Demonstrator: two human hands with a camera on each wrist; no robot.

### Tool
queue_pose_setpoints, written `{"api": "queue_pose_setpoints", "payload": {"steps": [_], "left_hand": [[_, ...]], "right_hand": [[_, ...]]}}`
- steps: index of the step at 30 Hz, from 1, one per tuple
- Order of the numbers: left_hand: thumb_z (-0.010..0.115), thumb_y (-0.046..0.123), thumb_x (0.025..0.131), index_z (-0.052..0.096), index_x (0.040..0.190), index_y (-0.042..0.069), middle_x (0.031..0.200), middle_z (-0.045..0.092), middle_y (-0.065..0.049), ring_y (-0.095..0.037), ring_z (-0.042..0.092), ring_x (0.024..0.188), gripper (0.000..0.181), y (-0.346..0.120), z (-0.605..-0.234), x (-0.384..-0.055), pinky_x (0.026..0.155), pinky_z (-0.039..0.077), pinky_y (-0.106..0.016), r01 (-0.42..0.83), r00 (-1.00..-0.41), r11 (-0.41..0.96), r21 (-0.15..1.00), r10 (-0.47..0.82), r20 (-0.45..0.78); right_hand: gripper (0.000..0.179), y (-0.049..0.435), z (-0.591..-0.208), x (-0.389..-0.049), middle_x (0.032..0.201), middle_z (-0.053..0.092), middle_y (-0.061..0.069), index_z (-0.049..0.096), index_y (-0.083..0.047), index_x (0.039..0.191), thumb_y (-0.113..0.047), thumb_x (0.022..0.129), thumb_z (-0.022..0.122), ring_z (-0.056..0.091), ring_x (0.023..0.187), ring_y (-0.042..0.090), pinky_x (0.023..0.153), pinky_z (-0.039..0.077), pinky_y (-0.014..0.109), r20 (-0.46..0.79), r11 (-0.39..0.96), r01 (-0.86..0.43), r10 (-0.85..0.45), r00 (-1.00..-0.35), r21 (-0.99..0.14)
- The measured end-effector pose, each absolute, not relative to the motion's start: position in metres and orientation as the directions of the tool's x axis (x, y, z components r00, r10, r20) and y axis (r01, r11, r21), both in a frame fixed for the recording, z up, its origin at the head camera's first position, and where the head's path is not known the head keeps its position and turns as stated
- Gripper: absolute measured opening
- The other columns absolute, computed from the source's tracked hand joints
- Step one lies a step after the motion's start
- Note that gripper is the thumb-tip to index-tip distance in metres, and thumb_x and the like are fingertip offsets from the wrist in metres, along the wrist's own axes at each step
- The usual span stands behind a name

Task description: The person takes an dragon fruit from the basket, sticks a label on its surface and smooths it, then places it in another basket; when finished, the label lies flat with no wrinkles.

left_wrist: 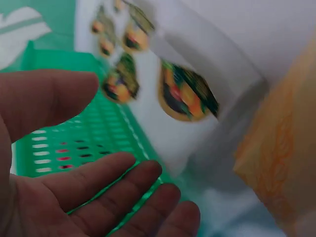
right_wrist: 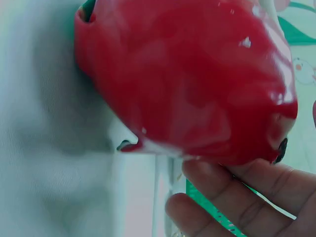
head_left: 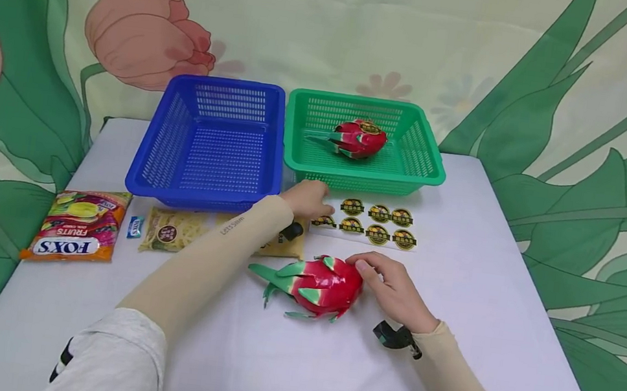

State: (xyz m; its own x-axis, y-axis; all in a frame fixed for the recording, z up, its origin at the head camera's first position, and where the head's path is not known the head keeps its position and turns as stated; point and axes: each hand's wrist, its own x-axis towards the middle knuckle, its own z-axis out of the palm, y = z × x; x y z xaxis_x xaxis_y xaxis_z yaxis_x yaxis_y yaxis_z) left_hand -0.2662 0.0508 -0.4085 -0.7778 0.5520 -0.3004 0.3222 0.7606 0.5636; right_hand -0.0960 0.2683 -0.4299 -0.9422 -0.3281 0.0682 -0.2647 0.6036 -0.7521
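My left hand (head_left: 308,199) reaches over the left end of a white sheet of round black-and-gold stickers (head_left: 352,216). In the left wrist view its thumb and fingers (left_wrist: 113,170) are spread apart, with nothing between them, beside the sheet's stickers (left_wrist: 185,94). A red dragon fruit (head_left: 328,285) with green leafy tips lies on the table in front of me. My right hand (head_left: 392,290) rests its fingertips against the fruit's rounded right end. Close up in the right wrist view, the fingers (right_wrist: 247,197) touch the edge of the dragon fruit (right_wrist: 187,89).
A blue basket (head_left: 139,177) stands at the back left. Beside it a green basket (head_left: 362,180) holds another dragon fruit (head_left: 360,141) bearing a sticker. Left on the table lie a Fox's candy bag (head_left: 77,225), a small blue packet (head_left: 135,227) and a yellow pasta bag (head_left: 171,230), partly under my left arm.
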Motion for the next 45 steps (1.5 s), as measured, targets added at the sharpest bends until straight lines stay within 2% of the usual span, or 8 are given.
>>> {"api": "queue_pose_setpoints", "payload": {"steps": [5,9,12,16,21,28,38,45], "left_hand": [[0.066,0.026,0.101,0.070,0.112,-0.002,0.104,0.071,-0.012,-0.018,0.062,0.083,0.030,0.057,-0.416,-0.276,0.089,0.052,-0.031,0.341,-0.800,0.783,0.520,0.532,-0.277],[0.073,0.026,0.096,0.053,0.066,0.008,0.063,0.037,0.003,-0.011,0.030,0.061,0.040,0.063,-0.425,-0.284,0.059,0.032,-0.027,0.334,-0.818,0.791,0.512,0.513,-0.259],[0.079,0.029,0.092,0.062,0.068,0.009,0.062,0.048,0.004,-0.011,0.041,0.062,0.036,0.067,-0.429,-0.286,0.059,0.039,-0.026,0.310,-0.830,0.801,0.511,0.490,-0.265],[0.085,0.029,0.086,0.077,0.099,0.007,0.091,0.071,0.000,-0.013,0.060,0.085,0.027,0.071,-0.430,-0.283,0.077,0.052,-0.028,0.286,-0.849,0.807,0.516,0.463,-0.254],[0.085,0.019,0.085,0.055,0.062,0.012,0.059,0.039,0.005,-0.011,0.035,0.059,0.038,0.070,-0.433,-0.283,0.058,0.033,-0.027,0.274,-0.835,0.771,0.575,0.488,-0.256],[0.079,0.017,0.090,0.057,0.055,0.015,0.051,0.034,0.006,-0.011,0.029,0.054,0.041,0.066,-0.431,-0.285,0.053,0.029,-0.026,0.312,-0.824,0.727,0.612,0.528,-0.207],[0.077,0.018,0.092,0.081,0.085,0.010,0.075,0.071,0.000,-0.017,0.054,0.079,0.011,0.060,-0.416,-0.274,0.071,0.046,-0.029,0.307,-0.824,0.716,0.627,0.530,-0.202],[0.076,0.019,0.093,0.083,0.093,0.011,0.090,0.078,-0.003,-0.017,0.060,0.084,0.011,0.056,-0.417,-0.273,0.075,0.050,-0.029,0.295,-0.834,0.731,0.616,0.512,-0.208]], "right_hand": [[0.029,0.270,-0.433,-0.099,0.124,0.075,0.002,0.073,-0.013,0.124,-0.027,0.110,0.052,0.068,0.115,0.021,0.098,0.056,0.037,0.050,0.613,-0.242,-0.313,-0.948,-0.752],[0.029,0.272,-0.434,-0.103,0.123,0.075,0.004,0.073,-0.012,0.124,-0.027,0.110,0.052,0.069,0.114,0.022,0.098,0.057,0.038,0.039,0.615,-0.232,-0.311,-0.950,-0.753],[0.029,0.273,-0.434,-0.106,0.121,0.076,0.005,0.073,-0.011,0.124,-0.028,0.109,0.053,0.070,0.114,0.022,0.098,0.058,0.039,0.034,0.619,-0.228,-0.309,-0.950,-0.752],[0.029,0.273,-0.432,-0.113,0.117,0.076,0.006,0.073,-0.010,0.122,-0.028,0.109,0.054,0.070,0.110,0.023,0.095,0.058,0.037,0.038,0.627,-0.237,-0.313,-0.949,-0.742],[0.029,0.275,-0.428,-0.125,0.114,0.077,0.004,0.074,-0.011,0.121,-0.030,0.108,0.057,0.068,0.106,0.021,0.091,0.056,0.038,0.036,0.657,-0.227,-0.291,-0.956,-0.719],[0.029,0.285,-0.428,-0.164,0.112,0.077,0.011,0.072,-0.006,0.121,-0.028,0.103,0.066,0.073,0.096,0.025,0.084,0.058,0.037,0.029,0.726,-0.156,-0.185,-0.982,-0.670],[0.022,0.277,-0.430,-0.213,0.104,0.074,0.020,0.070,0.001,0.115,-0.010,0.097,0.072,0.071,0.088,0.031,0.080,0.058,0.042,0.131,0.769,-0.130,-0.061,-0.990,-0.626],[0.011,0.270,-0.431,-0.225,0.098,0.076,0.016,0.074,-0.004,0.105,-0.012,0.100,0.068,0.066,0.083,0.027,0.072,0.050,0.033,0.132,0.772,-0.126,-0.054,-0.990,-0.624]]}}
